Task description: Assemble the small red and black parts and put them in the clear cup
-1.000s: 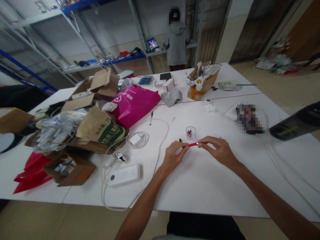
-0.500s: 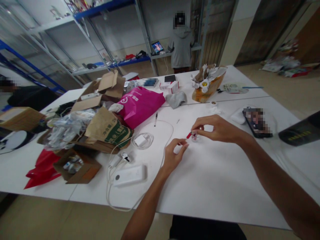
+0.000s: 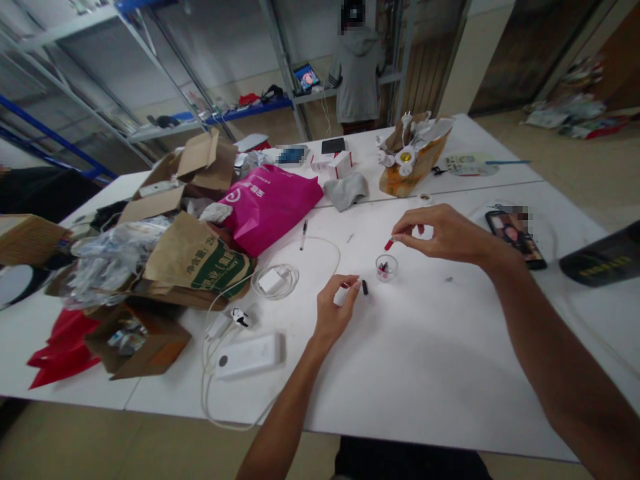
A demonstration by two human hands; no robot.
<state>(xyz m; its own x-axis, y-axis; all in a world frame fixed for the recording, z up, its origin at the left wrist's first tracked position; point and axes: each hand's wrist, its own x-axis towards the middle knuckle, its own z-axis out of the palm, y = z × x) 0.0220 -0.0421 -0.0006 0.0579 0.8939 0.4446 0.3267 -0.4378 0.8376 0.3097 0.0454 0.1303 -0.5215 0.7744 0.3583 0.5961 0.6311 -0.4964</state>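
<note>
Right hand (image 3: pixel 443 233): thumb and forefinger pinch a small red plastic piece (image 3: pixel 389 244), held just above a small clear plastic cup (image 3: pixel 387 268). Left hand (image 3: pixel 334 310): fingertips drawn together low over the white table (image 3: pixel 425 360); cannot tell if it grips anything. Small black cap (image 3: pixel 365 287) lies just beside them. Magenta bag (image 3: pixel 270 203): white logo, illegible. Brown paper bag (image 3: pixel 200 257): green band, characters unreadable. Metal shelving (image 3: pixel 150 127) behind; person in grey hoodie (image 3: pixel 356 77) stands there.

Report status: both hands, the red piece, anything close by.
Right hand pinching small red piece, close by small clear plastic cup. Left hand low over white table, fingers curled beside small black piece. White cable apart, leftward.
</note>
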